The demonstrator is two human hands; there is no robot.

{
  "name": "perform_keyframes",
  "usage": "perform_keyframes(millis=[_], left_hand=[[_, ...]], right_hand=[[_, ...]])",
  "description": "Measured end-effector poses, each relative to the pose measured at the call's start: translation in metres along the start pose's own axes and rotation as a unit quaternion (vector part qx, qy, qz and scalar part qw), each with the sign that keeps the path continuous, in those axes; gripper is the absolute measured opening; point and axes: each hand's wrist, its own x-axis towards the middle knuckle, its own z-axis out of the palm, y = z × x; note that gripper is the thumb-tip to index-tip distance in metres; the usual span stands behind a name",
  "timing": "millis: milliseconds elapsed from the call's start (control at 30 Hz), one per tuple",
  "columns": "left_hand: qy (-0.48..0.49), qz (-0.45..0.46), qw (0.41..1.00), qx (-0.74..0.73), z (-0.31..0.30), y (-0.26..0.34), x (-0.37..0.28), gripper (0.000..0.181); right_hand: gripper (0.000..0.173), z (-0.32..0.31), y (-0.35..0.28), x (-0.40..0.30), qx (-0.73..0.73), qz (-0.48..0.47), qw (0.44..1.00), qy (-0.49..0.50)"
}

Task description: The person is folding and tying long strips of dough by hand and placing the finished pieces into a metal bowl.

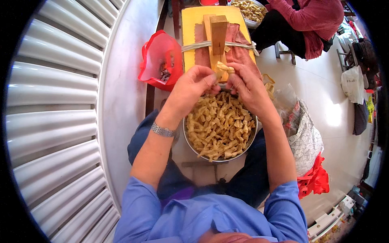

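Between my two hands is a pale yellow knotted strip [225, 67]. My right hand [247, 83] holds it between thumb and fingers. My left hand [199, 82] is bent close beside it; whether its fingertips grip the strip is unclear. Just below both hands stands a round metal bowl [194, 151] heaped with short tan knotted pieces [220, 126]. Beyond the hands, an upright wooden block [218, 33] is fixed on a wooden strip, which a white cord [197, 46] ties down over a reddish cloth [238, 56] on a yellow board [194, 15].
A red bag [161, 60] hangs open left of the board. White radiator fins [54, 88] line the left side. At the right are a patterned bag [307, 136] and red fabric [314, 179]. Upper right, a person in a red top [313, 15] sits near another filled bowl [249, 12].
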Motion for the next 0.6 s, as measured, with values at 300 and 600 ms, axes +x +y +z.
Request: perform_keyframes(millis=[300,600], left_hand=[[-0.091,-0.034,0.995,-0.004,0.010,0.000,-0.016,0.031],[-0.018,0.036,0.986,-0.163,0.022,-0.001,-0.016,0.039]], right_hand=[[0.026,0.008,-0.003,-0.004,0.086,0.072,0.994,0.003],[0.036,0.013,-0.014,-0.009,0.169,0.123,0.976,-0.061]])
